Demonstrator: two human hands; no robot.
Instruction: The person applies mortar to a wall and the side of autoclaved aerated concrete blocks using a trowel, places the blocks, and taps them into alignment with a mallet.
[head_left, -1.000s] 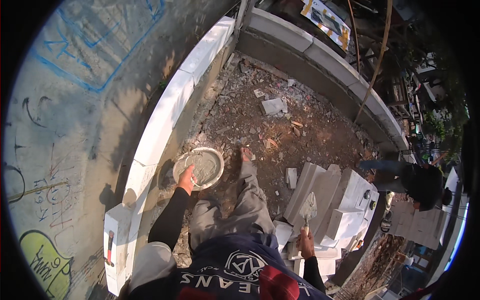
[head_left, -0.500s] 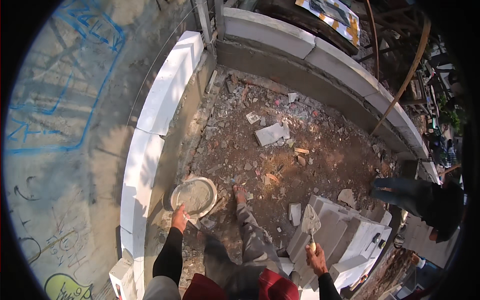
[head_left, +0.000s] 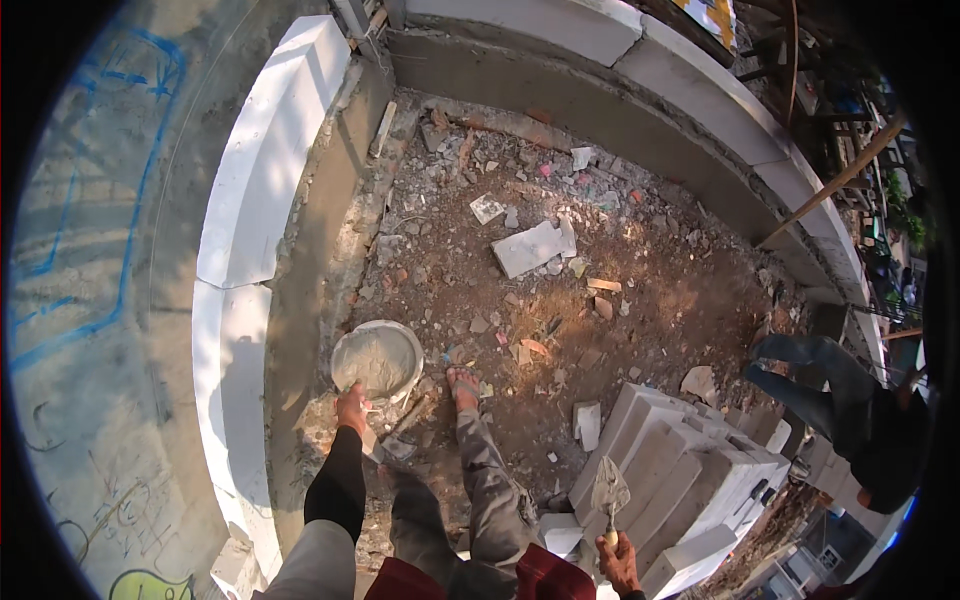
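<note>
Outdoor building site, low wall of white blocks (head_left: pixel 262 170), rubble-strewn dirt beside it, stacked white blocks (head_left: pixel 680 470), mortar pan (head_left: pixel 377 358) nearby

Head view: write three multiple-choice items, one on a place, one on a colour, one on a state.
1. Where does the mortar bowl sit?
A. on the ground by the white block wall
B. on the block stack
C. in the right hand

2. What colour are the stacked blocks?
A. red
B. white
C. black

3. What does the right hand hold?
A. nothing
B. a hammer
C. a trowel

Answers: 1 A, it rests on dirt beside the wall, with the left hand at its rim. 2 B, they show white. 3 C, fingers close on its handle, blade up.
</note>
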